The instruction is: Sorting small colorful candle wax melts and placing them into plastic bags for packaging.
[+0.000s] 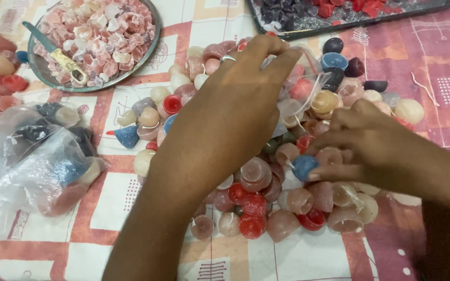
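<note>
A heap of small dome-shaped wax candles [256, 187] in pink, red, cream and blue lies on a patterned cloth. My left hand [230, 112] reaches over the heap and pinches the top edge of a clear plastic bag [300, 86] that holds a few candles. My right hand [371, 143] grips a blue candle [304, 166] between thumb and fingers, just below the bag's mouth. Thin white wicks stick out of several candles.
A round metal plate [42, 67] of pink and white wax chunks with a green-handled tool [58, 54] sits at the top left. A filled clear bag [32, 161] lies at the left. A dark tray [339, 23] of dark and red wax pieces stands at the top right.
</note>
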